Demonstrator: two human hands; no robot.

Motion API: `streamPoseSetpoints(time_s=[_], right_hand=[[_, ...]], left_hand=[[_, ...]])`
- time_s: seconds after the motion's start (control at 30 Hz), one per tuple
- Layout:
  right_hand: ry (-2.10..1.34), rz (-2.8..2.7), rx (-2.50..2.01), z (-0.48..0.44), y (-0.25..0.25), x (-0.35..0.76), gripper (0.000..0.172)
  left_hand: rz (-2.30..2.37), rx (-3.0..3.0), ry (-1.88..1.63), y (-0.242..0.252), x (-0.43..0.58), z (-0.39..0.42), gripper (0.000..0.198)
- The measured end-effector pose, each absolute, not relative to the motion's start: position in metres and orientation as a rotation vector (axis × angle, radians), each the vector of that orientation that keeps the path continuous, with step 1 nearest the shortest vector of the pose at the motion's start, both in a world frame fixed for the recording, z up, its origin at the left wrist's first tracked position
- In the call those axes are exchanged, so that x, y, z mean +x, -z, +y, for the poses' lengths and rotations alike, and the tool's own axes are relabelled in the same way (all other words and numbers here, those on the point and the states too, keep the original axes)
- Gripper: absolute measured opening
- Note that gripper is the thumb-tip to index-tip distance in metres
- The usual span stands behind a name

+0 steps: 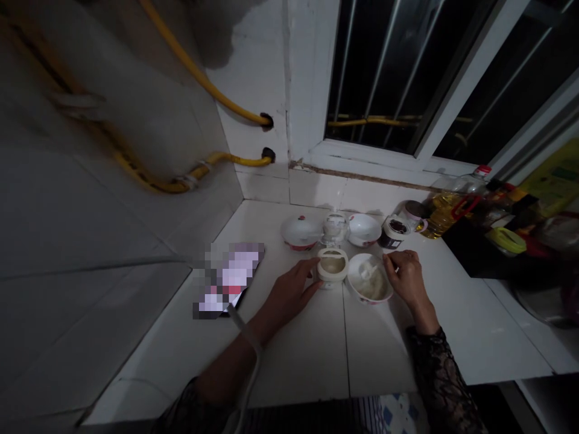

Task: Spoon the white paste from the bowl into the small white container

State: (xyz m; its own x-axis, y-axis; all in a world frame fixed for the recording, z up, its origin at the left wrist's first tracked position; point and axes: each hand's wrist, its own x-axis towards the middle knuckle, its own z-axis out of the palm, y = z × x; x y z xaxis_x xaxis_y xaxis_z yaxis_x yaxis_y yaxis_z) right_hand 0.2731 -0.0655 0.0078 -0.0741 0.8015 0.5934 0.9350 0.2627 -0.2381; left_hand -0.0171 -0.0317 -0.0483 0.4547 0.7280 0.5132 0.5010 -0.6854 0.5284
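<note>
A small round container (pixel 333 278) with a white rim stands on the tiled counter, and what looks like pale contents show through its top. The thumb and fingers of my left hand (pixel 292 288) are against its left side. Just to its right is a white bowl (pixel 353 290) with a pinkish rim, holding whitish powder or grain (pixel 374 286). A white spoon (pixel 368 269) rests tilted in that bowl. My right hand (pixel 407 278) is at the bowl's right rim, fingers pinched at the end of the spoon's handle, which they partly hide.
Behind are two more bowls (pixel 302 234) (pixel 364 229) with a clear jar (pixel 335 228) between them. A dark-filled jar (pixel 394 232), a mug (pixel 414 216) and an oil bottle (pixel 446 211) stand to the right. A lit phone (pixel 233 277) with a cable (pixel 244 328) lies left.
</note>
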Motion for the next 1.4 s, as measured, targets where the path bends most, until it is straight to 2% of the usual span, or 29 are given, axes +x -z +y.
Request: streamPoseSetpoints(time_s=[0.17, 0.4, 1.03, 1.23, 1.4], right_hand=[[0.136, -2.001, -1.563, -0.066, -0.002, 0.267, 0.036], [0.028, -1.795, -1.652, -0.069, -0.005, 0.265, 0.039], [-0.006, -1.844, -1.606, -0.065, 0.004, 0.255, 0.04], [-0.086, -1.607, -1.669, -0.066, -0.002, 0.263, 0.039], [-0.284, -1.389, -1.698, -0.066, 0.0, 0.266, 0.04]], left_hand=[[1.046, 2.413, -1.056, 0.049, -0.018, -0.032, 0.037], [1.061, 2.407, -1.042, 0.051, -0.018, -0.031, 0.037], [1.049, 2.453, -1.08, 0.05, -0.019, -0.031, 0.037], [1.056, 2.426, -1.051, 0.052, -0.019, -0.03, 0.037], [1.061, 2.421, -1.043, 0.051, -0.018, -0.031, 0.038]])
